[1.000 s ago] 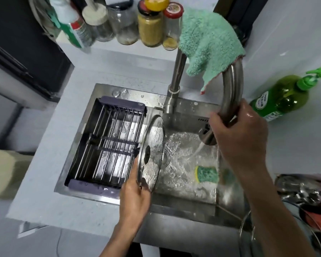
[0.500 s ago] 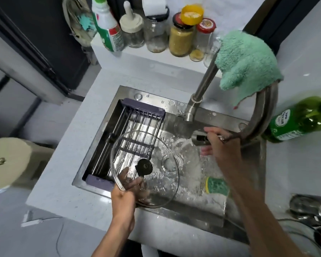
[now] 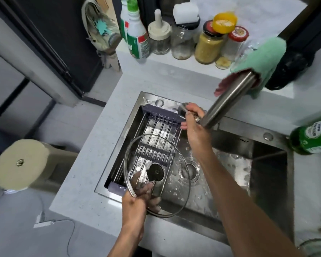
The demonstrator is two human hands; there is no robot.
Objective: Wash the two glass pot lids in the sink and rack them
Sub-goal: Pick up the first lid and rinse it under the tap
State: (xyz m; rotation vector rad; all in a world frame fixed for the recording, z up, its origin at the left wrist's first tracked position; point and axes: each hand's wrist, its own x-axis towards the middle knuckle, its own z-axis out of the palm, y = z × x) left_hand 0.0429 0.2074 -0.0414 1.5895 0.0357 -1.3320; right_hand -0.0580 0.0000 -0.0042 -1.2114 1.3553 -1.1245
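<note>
One round glass pot lid point(image 3: 167, 186) with a steel rim and a black knob in its middle is held over the left half of the square stainless steel sink point(image 3: 267, 175). It lies tilted, its near edge above the sink's front rim and its far edge over the grey-framed wire dish rack point(image 3: 156, 143) that sits inside the sink's left side. The left hand point(image 3: 137, 198) grips the lid at its near-left edge, thumb on top of the glass and the other fingers curled beneath, seen through the glass. The right hand point(image 3: 194, 125) reaches to the sink's back edge, just beside the rack's far right corner, with its fingers closed round the pull-out spray head at the end of the brushed steel tap spout point(image 3: 228, 101). A mint green terry cloth point(image 3: 261, 62) is draped over the spout's upper bend, behind the sink. The sink's floor is wet and foamy around the round drain point(image 3: 191, 171), which shows to the right of the lid. At the sink's right rim stands a green dish soap bottle point(image 3: 311, 140), cut by the frame edge. On the ledge behind the sink stands a row of glass jars point(image 3: 208, 47) and a white spray bottle with a green cap point(image 3: 137, 36). Part of another glass rim point(image 3: 317, 245) shows at the bottom right corner, right of the sink; what it is cannot be told for certain.
</note>
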